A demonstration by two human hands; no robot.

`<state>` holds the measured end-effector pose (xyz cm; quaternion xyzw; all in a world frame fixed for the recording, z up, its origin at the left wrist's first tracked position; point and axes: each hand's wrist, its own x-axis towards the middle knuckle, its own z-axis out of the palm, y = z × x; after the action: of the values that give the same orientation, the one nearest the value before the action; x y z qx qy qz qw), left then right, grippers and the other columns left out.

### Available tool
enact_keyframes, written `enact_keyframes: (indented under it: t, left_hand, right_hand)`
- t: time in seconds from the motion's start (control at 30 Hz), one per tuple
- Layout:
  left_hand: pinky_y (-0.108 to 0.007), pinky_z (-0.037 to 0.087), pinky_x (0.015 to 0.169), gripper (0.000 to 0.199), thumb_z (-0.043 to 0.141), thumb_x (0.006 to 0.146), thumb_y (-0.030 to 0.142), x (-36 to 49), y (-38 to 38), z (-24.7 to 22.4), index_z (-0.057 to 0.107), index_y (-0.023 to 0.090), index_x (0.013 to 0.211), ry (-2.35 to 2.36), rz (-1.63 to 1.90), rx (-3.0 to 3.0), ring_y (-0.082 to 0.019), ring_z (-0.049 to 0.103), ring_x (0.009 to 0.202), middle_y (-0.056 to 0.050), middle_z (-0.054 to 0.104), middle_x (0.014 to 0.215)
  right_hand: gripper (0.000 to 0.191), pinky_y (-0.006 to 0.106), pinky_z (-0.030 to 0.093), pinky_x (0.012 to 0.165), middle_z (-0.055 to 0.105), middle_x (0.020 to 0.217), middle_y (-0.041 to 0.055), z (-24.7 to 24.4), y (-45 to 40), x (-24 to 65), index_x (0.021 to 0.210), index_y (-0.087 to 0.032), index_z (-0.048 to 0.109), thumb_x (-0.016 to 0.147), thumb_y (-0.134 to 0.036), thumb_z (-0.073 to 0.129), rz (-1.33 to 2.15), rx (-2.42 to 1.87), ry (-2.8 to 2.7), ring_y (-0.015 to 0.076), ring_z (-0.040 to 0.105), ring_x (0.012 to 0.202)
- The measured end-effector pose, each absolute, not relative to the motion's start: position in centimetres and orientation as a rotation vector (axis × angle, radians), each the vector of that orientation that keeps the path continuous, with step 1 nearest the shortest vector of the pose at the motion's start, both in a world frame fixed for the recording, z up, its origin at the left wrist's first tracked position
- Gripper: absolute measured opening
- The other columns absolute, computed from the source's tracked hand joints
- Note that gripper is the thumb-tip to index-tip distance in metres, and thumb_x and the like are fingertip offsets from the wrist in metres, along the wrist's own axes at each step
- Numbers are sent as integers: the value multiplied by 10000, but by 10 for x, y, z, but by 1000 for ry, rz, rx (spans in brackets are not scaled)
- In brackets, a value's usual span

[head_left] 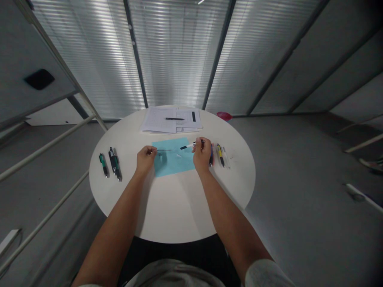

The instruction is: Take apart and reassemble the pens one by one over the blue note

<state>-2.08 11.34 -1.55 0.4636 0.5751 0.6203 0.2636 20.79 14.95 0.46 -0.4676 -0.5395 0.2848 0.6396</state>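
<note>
Holding a thin black pen refill (164, 150) and white pen barrel (187, 146) above blue paper (182, 165).
Left hand (146, 158) pinches refill; right hand (202, 154) grips barrel, narrow.

Passage is available between the left hand (146, 159) and the left pen group (113, 165); the right hand (202, 154) is obstructed by the adjacent pen group (220, 156) (closely laid).

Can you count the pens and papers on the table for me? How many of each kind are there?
Pens lying on the table: 7
Pen in the right hand: 1
Thin black stick in the left hand: 1
Blue sheet: 1
Paper stack: 1
Total: 11
</note>
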Motion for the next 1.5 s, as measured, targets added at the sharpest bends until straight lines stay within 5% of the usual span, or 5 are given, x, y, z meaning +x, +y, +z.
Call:
enact_keyframes:
  t: [0.1,0.3,0.57,0.97,1.5]
  left_hand:
    - [-352,461,673,75,716,671,237,-22,115,-17,707,235,746,1580,1660,1269,-170,546,666,-36,656,728]
    - [-335,453,670,78,700,699,263,-20,114,-16,703,223,766,1614,1612,1326,-160,547,650,-38,659,725]
    - [-327,449,660,135,683,722,300,-14,111,-12,700,199,810,1627,1549,1411,-168,566,671,-55,677,751]
    - [-333,457,696,228,630,775,362,-16,112,-20,726,194,894,1693,1352,1635,-186,587,708,-57,705,839]
    - [-389,479,790,249,601,779,360,-19,112,-16,729,203,925,1788,1436,1570,-226,623,814,-80,710,863]
  right_hand:
    - [254,270,514,639,570,925,30,-2,154,206,1004,-213,553,912,-445,501,577,-1043,-1201,129,557,730]
    - [56,324,521,794,569,927,51,-6,157,203,886,-201,582,846,-227,552,353,-1159,-1459,168,567,850]
    - [234,347,446,913,598,1018,76,-11,152,203,920,-196,645,783,-68,505,305,-1419,-1795,203,573,972]
    - [314,374,325,894,646,1121,36,-8,140,195,1136,-279,642,835,-202,601,239,-1492,-2031,235,513,1079]
    - [157,340,293,837,672,1017,21,-5,141,195,965,-290,718,913,-353,583,199,-1551,-1970,206,542,999]
